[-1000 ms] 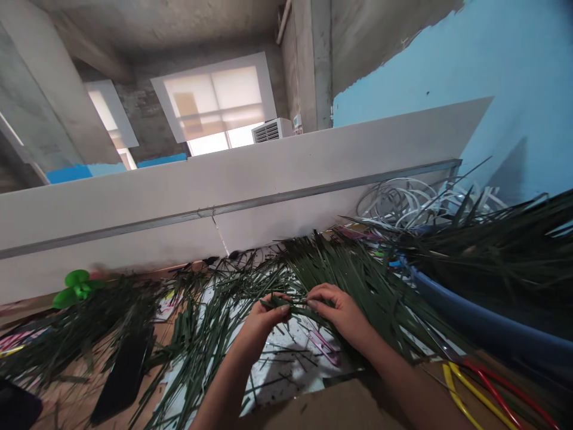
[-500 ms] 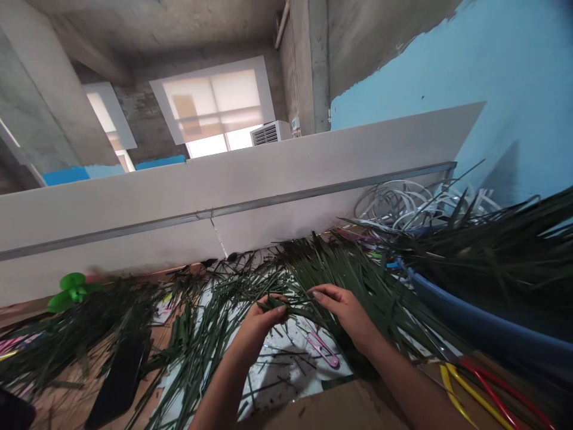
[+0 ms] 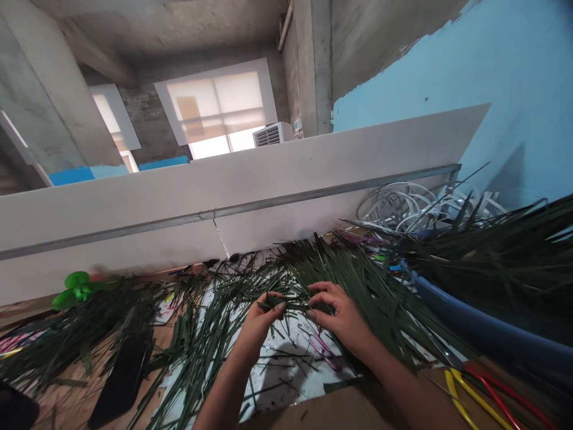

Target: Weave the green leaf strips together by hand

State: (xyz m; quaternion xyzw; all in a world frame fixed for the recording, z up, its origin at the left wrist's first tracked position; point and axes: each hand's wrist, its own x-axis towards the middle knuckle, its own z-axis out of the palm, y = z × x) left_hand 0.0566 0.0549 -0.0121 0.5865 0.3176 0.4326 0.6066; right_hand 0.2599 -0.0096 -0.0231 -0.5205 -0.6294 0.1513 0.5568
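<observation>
Leaf strips stretch between the two hands, above the littered white sheet! Left hand has them pinched, thumb pressing against bent fingers, with a green end poking out by the palm. Over on the other side, the right hand has its thumb and fingers curled and parted around the far stretch — whether the tips actually touch leaf is too small and dark to tell.

Light stuff, this, by the look of it: next to no weight, springy along its length, floppy across. It should bend willingly but could split along the grain if creased hard, and those smooth faces may slide. Best hold, I'd judge — thumb and fingertip flat across the width, close to the bend, leaving the thin loose ends alone. Just below lies a pink cutter.
</observation>
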